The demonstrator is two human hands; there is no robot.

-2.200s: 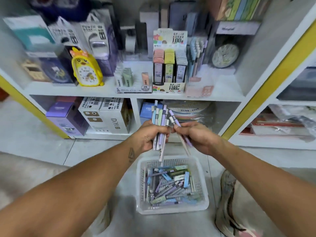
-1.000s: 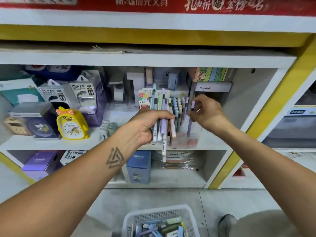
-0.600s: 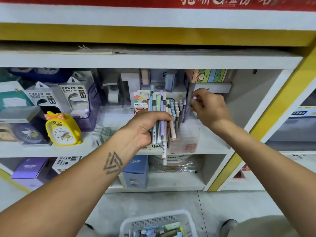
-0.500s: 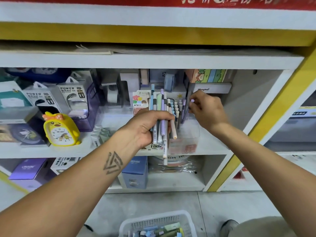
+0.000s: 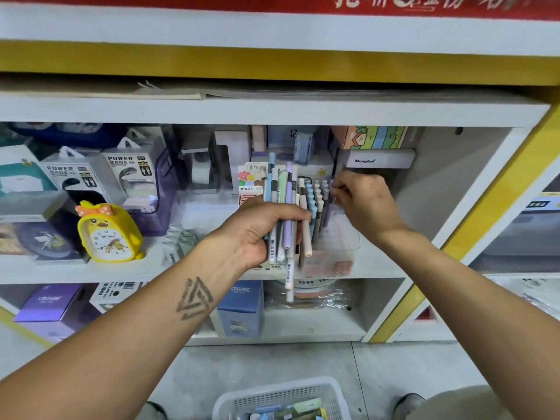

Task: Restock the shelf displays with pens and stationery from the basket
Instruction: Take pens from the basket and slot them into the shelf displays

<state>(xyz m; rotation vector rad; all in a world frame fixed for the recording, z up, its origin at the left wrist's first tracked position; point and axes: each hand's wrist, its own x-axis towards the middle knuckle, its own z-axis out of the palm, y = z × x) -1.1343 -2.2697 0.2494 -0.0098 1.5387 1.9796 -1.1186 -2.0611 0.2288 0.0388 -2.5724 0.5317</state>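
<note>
Presently, the shelving step is judged to be in hand, with one pen being seated in the clear holder (image 5: 330, 237) on the middle shelf (image 5: 394, 265).

A bundle of pens (image 5: 286, 207) is held upright in the left hand (image 5: 257, 228), just left of the holder and partly in front of it. The left grip is curled tightly round the bundle, thumb across the front. Several pens hang lower than the rest, below the fist.

The right hand (image 5: 362, 201) is placed at the holder's upper right, level with the caps of the pens already standing there. Its fingertips are pressed together as in a pinch. A purple pen appears to be held at its cap, but the pen is largely hidden by the fingers, so this is not confirmed.

The basket (image 5: 333, 389) is set on the floor, below the holder, with further stock inside it. A yellow clock (image 5: 109, 234) stands well left of the holder on the same shelf.

The task is judged far from complete, given the bundle and the stock in the basket.

The next move is judged to call for release of the pinched pen once upright, then one pen to be drawn from the bundle without loosening the others. A slip of the low-hanging pens is considered the main risk.
</note>
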